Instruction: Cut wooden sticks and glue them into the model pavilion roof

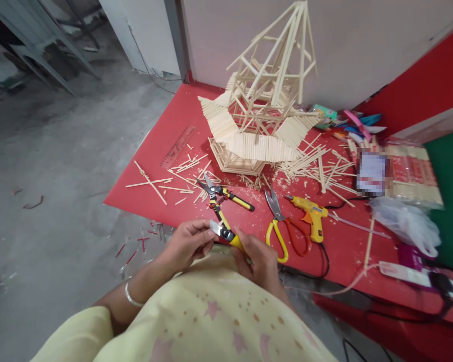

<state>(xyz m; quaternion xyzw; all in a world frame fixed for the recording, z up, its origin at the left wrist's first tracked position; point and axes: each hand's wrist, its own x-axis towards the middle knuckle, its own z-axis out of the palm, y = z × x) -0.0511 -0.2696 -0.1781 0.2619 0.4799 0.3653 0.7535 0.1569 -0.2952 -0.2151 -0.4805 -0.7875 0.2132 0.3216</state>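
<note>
- Gripping the yellow-and-black cutter, the right hand is clamping its handle.
- Left hand is pinching its flat, silvery blade.
- Cutter is hovering by the bench's near edge.

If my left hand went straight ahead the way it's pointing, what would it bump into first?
Your left hand would probably bump the shiny metal end of the yellow-handled tool in your right hand. It's right at the fingertips, though exact depth is hard to tell.
</note>
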